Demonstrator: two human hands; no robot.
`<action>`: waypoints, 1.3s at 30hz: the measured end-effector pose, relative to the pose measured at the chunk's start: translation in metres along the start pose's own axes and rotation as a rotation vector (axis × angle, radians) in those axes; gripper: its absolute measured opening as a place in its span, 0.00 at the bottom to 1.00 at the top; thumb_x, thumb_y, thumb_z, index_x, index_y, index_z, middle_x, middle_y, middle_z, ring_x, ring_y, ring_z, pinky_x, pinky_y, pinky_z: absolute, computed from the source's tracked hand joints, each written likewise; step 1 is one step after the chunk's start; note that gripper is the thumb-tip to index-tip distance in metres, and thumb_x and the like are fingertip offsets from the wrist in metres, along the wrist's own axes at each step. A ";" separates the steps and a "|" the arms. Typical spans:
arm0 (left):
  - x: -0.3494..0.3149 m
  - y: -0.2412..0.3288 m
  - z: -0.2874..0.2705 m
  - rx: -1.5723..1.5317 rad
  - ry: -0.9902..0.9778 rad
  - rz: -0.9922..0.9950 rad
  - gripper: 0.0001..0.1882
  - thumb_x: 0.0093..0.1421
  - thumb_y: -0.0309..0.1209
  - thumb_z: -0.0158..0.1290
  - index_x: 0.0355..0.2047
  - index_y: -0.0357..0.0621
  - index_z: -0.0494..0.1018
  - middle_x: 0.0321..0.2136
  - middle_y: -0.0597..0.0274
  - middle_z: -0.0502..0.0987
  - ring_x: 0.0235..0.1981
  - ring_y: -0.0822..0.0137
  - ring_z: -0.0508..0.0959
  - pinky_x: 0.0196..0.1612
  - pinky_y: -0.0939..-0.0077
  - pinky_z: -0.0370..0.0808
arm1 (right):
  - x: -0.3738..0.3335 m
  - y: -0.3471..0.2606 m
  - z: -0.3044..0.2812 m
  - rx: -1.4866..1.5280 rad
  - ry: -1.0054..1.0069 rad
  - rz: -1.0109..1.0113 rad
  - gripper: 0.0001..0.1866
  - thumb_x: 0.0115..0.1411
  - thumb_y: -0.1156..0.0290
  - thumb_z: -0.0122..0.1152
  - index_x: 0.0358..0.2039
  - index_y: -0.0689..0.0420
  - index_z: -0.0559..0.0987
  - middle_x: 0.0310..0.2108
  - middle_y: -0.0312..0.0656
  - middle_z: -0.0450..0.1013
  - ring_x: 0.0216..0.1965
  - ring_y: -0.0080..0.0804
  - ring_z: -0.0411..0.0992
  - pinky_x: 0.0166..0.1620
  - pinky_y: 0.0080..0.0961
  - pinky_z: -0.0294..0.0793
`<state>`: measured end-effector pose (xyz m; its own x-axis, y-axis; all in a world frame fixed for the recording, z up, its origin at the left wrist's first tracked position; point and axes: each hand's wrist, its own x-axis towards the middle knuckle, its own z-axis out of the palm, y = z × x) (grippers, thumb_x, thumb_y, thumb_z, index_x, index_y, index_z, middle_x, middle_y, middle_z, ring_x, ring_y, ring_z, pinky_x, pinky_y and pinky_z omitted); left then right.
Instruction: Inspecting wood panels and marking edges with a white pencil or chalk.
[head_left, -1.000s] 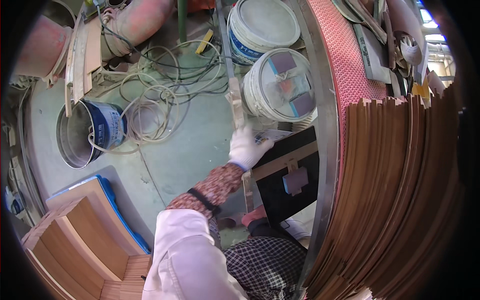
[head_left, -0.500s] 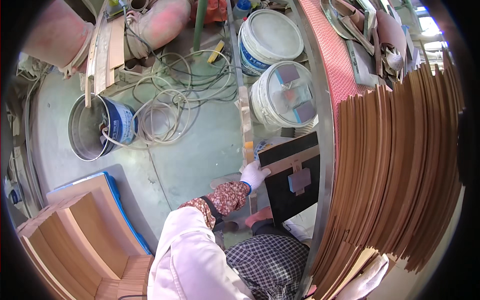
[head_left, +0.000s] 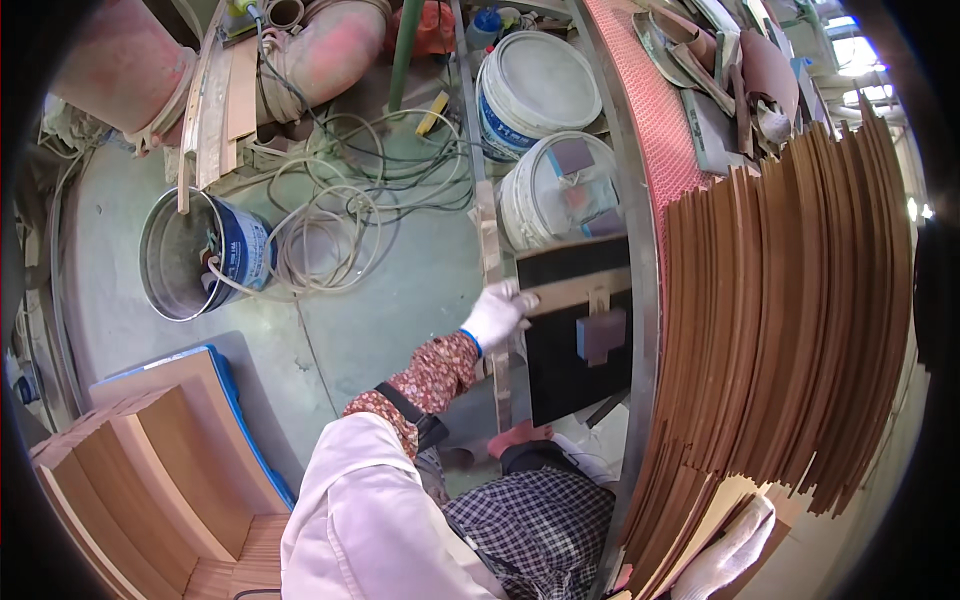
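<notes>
My left hand (head_left: 497,315), in a white glove, pinches the left edge of a black board (head_left: 560,372) near its upper corner. A tan strip crosses the board's upper part. On its face sits a small purple-grey block (head_left: 601,336) with a blue side, like a sanding sponge. At the lower right, what looks like my right hand (head_left: 733,545) in a white glove lies against the near end of a tall stack of thin brown boards (head_left: 780,330); its fingers cannot be made out. A pale board edge (head_left: 712,512) shows beside it.
Two lidded white buckets (head_left: 540,80) stand beyond the black board; similar blocks lie on the nearer lid (head_left: 540,190). A metal rail (head_left: 645,300) runs along the stack. Left are coiled hoses (head_left: 325,235), an open bucket (head_left: 205,255) and stacked brown panels (head_left: 150,480).
My left hand and the black board have moved a little farther away, the board now overlapping the nearer bucket. The view has shifted slightly. The white-gloved hand by the stack stays about where it was.
</notes>
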<state>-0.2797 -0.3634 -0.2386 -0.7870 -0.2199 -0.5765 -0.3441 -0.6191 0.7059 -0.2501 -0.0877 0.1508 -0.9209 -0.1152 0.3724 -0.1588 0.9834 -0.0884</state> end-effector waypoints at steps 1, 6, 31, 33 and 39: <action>0.007 0.007 -0.007 -0.016 0.028 0.017 0.13 0.71 0.30 0.60 0.52 0.38 0.79 0.42 0.64 0.84 0.36 0.76 0.80 0.34 0.79 0.81 | 0.000 0.001 -0.001 -0.001 -0.002 0.002 0.20 0.81 0.62 0.50 0.51 0.70 0.81 0.45 0.51 0.81 0.44 0.39 0.80 0.50 0.34 0.81; 0.051 0.040 -0.027 -0.238 0.131 0.184 0.13 0.73 0.31 0.58 0.54 0.41 0.79 0.42 0.66 0.85 0.32 0.77 0.80 0.31 0.79 0.80 | -0.001 0.004 -0.002 -0.043 -0.012 0.003 0.21 0.82 0.61 0.50 0.50 0.69 0.81 0.43 0.48 0.80 0.43 0.36 0.78 0.50 0.32 0.79; 0.233 0.099 -0.041 -0.251 0.480 0.256 0.20 0.70 0.30 0.60 0.59 0.32 0.75 0.50 0.54 0.82 0.46 0.60 0.84 0.41 0.63 0.88 | -0.018 0.027 -0.011 -0.468 0.016 -0.267 0.19 0.80 0.71 0.53 0.58 0.77 0.77 0.53 0.65 0.79 0.52 0.50 0.81 0.54 0.37 0.85; 0.242 0.095 -0.044 -0.272 0.504 0.259 0.21 0.70 0.31 0.61 0.59 0.32 0.76 0.46 0.57 0.82 0.42 0.63 0.83 0.40 0.65 0.84 | -0.018 0.026 -0.009 -0.564 0.073 -0.440 0.19 0.80 0.70 0.52 0.57 0.76 0.78 0.52 0.63 0.79 0.50 0.48 0.81 0.53 0.36 0.85; 0.245 0.053 -0.047 0.056 0.567 0.330 0.22 0.67 0.40 0.63 0.51 0.33 0.81 0.41 0.50 0.81 0.42 0.56 0.79 0.46 0.65 0.75 | -0.011 -0.001 -0.005 -0.205 0.024 -0.052 0.16 0.81 0.69 0.52 0.51 0.72 0.80 0.50 0.57 0.81 0.48 0.41 0.80 0.49 0.37 0.84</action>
<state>-0.4664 -0.4853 -0.3622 -0.4694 -0.7638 -0.4430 -0.1695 -0.4145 0.8941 -0.2378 -0.0863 0.1518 -0.9043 -0.1657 0.3935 -0.1278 0.9844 0.1209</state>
